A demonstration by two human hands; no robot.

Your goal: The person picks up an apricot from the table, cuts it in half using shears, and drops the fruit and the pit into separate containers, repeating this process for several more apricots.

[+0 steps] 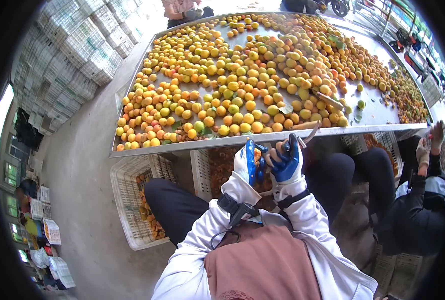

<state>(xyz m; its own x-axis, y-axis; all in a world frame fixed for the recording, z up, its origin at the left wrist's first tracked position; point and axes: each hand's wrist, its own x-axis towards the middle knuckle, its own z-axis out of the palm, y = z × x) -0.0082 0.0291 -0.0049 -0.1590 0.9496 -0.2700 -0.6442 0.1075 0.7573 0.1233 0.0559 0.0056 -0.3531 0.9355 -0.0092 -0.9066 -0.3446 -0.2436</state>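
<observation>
My left hand (251, 162), in a white glove with a blue coated palm, is closed around an orange apricot (257, 155) just below the table's front edge. Close beside it, my right hand (286, 161) wears a similar glove with some fingertips bare. It grips a small curved knife (311, 134), whose blade sticks up past the fingers toward the table rim. Most of the knife's handle is hidden in the fist. Many yellow, green and orange apricots (242, 85) cover the metal table (202, 146) in front of both hands.
A white crate (127, 220) holding cut fruit stands by my left knee; another crate (201, 175) is under the table. Wooden-looking sticks (327, 99) lie among the apricots. A co-worker (417, 205) sits at my right, another person (182, 11) is across the table. Crates (77, 45) are stacked left.
</observation>
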